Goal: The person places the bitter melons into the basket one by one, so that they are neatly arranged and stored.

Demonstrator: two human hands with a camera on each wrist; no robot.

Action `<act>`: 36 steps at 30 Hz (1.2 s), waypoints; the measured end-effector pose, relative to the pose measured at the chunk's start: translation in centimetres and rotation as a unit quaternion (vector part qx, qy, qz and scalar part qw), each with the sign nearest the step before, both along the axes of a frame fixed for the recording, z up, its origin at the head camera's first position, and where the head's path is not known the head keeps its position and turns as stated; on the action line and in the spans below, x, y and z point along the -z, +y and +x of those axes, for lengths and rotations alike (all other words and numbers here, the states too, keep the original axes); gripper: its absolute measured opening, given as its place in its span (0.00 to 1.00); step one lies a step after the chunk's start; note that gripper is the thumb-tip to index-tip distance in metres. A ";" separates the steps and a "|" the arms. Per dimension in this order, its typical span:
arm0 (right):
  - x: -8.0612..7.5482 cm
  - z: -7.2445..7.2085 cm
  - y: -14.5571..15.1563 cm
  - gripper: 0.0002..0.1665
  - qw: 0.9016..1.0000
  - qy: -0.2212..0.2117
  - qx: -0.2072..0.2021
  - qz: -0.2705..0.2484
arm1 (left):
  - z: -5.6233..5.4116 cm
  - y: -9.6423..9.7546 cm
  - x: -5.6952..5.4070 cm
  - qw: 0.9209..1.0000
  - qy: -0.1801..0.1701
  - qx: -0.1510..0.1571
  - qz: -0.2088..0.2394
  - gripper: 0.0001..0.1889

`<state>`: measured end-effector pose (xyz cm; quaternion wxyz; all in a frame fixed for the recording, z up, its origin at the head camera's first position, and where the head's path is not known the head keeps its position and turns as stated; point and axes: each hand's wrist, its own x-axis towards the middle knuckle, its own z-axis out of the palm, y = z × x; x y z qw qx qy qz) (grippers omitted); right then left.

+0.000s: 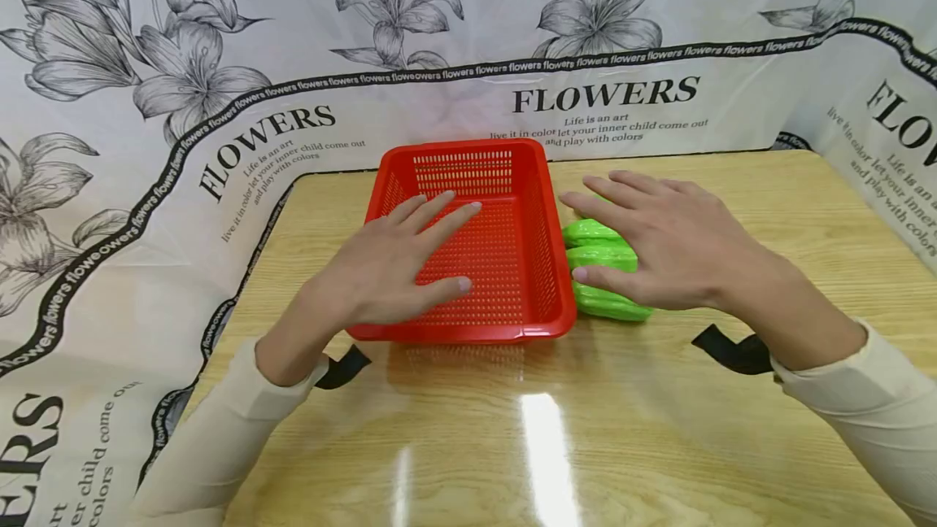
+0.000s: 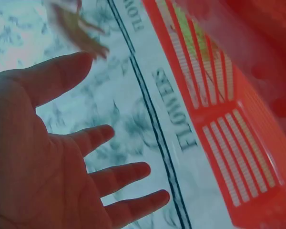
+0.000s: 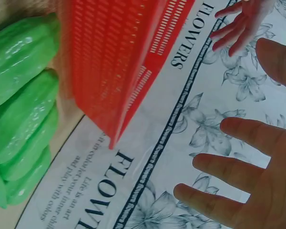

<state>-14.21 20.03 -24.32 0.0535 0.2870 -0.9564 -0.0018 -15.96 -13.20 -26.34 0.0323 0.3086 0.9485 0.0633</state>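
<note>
A red plastic basket (image 1: pixel 542 267) with slotted walls stands on the table, and no contents show in it. My left hand (image 1: pixel 395 267) hovers over its left side with fingers spread. To the basket's right lie several bright green ridged vegetables (image 1: pixel 611 303), glossy and close together. Above them is my right hand (image 1: pixel 659 242), fingers straight and apart, hiding part of the pile. Both palms hold nothing. In the right wrist view the green vegetables (image 3: pixel 24 114) show their lengthwise ridges beside the red basket (image 3: pixel 105 57).
The light wood table (image 1: pixel 468 429) reflects bright streaks near its front. A white cloth (image 1: pixel 439 112) printed with flowers and lettering rises behind the table and along its sides. Dark straps (image 1: pixel 732 350) hang near both wrists.
</note>
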 end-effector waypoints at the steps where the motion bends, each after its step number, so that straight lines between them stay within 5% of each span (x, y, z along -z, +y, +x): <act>1: 0.1 0.0 0.3 0.50 1.000 -0.001 0.004 -0.002 | -0.3 -0.4 0.0 1.000 -0.005 -0.008 0.003 0.44; 8: 1.2 -0.3 2.9 0.50 0.997 -0.049 0.048 -0.019 | -3.4 -4.4 1.2 0.991 -0.065 -0.061 0.104 0.44; 12: 1.9 -0.3 4.2 0.51 0.994 -0.075 0.071 -0.022 | -5.0 -6.6 2.4 0.974 -0.092 -0.063 0.198 0.42; 16: 2.6 -0.4 5.5 0.52 0.991 -0.086 0.093 -0.032 | -5.8 -8.2 3.3 0.953 -0.123 -0.107 0.256 0.42; 20: 3.7 -0.9 7.0 0.52 0.987 -0.101 0.117 -0.049 | -6.7 -9.6 4.2 0.919 -0.171 -0.164 0.316 0.42; 26: 5.8 -2.4 10.2 0.52 0.976 -0.133 0.157 -0.071 | -8.1 -10.7 6.2 0.849 -0.254 -0.171 0.430 0.40; 33: 7.5 -4.1 13.7 0.49 0.958 -0.162 0.201 -0.122 | -8.9 -10.9 8.3 0.814 -0.311 -0.156 0.464 0.38; 36: 8.0 -4.7 14.8 0.48 0.951 -0.180 0.203 -0.148 | -9.0 -10.7 8.9 0.789 -0.330 -0.153 0.495 0.36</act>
